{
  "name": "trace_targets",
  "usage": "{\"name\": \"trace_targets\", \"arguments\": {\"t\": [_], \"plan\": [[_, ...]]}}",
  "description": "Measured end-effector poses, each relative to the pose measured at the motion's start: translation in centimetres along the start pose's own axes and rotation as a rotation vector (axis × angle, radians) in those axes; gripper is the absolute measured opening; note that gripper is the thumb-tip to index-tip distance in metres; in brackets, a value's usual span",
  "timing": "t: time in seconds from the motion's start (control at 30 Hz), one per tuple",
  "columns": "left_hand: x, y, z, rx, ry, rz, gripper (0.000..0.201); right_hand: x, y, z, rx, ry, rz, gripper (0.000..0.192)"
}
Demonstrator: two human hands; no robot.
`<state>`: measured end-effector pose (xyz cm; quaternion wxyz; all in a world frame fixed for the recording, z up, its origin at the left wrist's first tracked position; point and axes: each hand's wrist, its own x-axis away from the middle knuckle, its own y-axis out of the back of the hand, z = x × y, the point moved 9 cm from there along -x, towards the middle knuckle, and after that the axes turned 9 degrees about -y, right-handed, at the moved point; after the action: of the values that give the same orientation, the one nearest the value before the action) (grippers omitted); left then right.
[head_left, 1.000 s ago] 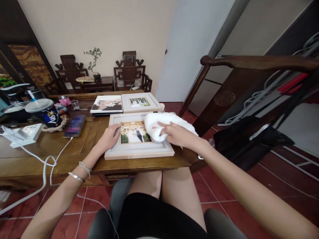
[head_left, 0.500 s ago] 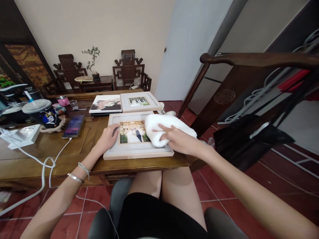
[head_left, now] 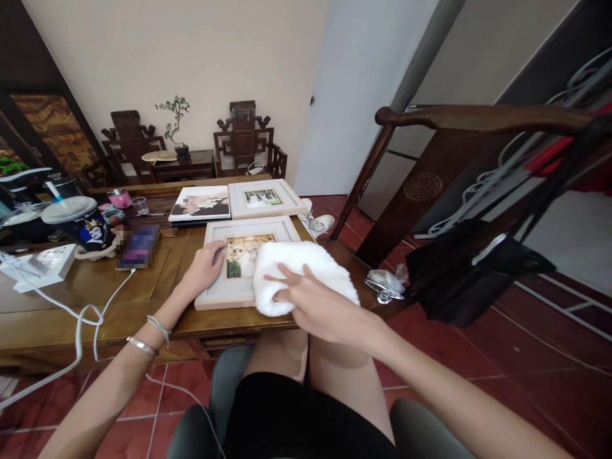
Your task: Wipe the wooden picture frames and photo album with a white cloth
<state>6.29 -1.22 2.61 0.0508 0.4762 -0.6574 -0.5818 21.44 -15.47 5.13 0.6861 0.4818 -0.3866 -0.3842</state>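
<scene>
On the bench (head_left: 95, 299), near its front edge, a pale photo frame (head_left: 217, 294) lies flat, its long axis running left to right. Left hand (head_left: 204, 266), fingers loosely spread, rests on the frame's left border and holds it down. Right hand (head_left: 315, 306), fingers extended and flat, presses a white cloth (head_left: 306, 268) onto the frame's right half, covering that side. Two more frames (head_left: 262, 197) lie just behind, toward the wall

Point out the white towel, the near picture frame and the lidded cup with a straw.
white towel (head_left: 306, 264), head view, top of its fluffy surface.
near picture frame (head_left: 215, 294), head view, lower-left border.
lidded cup (head_left: 69, 208), head view, lid.
</scene>
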Motion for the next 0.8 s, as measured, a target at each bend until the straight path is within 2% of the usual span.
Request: {"name": "trace_targets", "arguments": {"t": [0.13, 0.23, 0.33, 0.43, 0.53, 0.6, 0.67, 0.73, 0.8], "plan": [[0.0, 0.1, 0.0, 0.0, -0.001, -0.001, 0.033, -2.1, -0.3, 4.0, -0.036, 0.133, -0.036, 0.056], [0.0, 0.2, 0.0, 0.021, -0.002, 0.0, 0.034, -2.8, -0.5, 5.3, -0.011, 0.171, -0.043, 0.049], [0.0, 0.1, 0.0, 0.025, -0.011, -0.007, 0.034, -3.1, 0.1, 4.3, 0.014, 0.152, -0.036, 0.048], [0.0, -0.3, 0.2, 0.014, -0.014, -0.008, 0.032, -4.6, 2.0, 1.0, 0.048, 0.015, -0.065, 0.053], [-0.1, -0.6, 0.4, 0.006, -0.015, 0.003, 0.031, -8.0, 5.1, -2.0, 0.123, -0.128, -0.251, 0.053], [-0.1, -0.5, 0.4, -0.005, -0.015, 0.01, 0.032, -10.9, 6.6, -2.0, 0.176, -0.092, -0.386, 0.052], [-0.1, -0.3, 0.2, -0.016, -0.013, 0.015, 0.032, -14.1, 6.3, -0.8, 0.22, 0.016, -0.383, 0.05], [-0.1, -0.1, -0.1, -0.016, -0.012, 0.02, 0.031, -16.6, 4.8, 0.3, 0.24, 0.098, -0.297, 0.044], [-0.2, 0.1, -0.4, 0.0, -0.023, 0.024, 0.031, -17.9, 3.6, 0.5, 0.23, 0.112, -0.227, 0.039]]}}
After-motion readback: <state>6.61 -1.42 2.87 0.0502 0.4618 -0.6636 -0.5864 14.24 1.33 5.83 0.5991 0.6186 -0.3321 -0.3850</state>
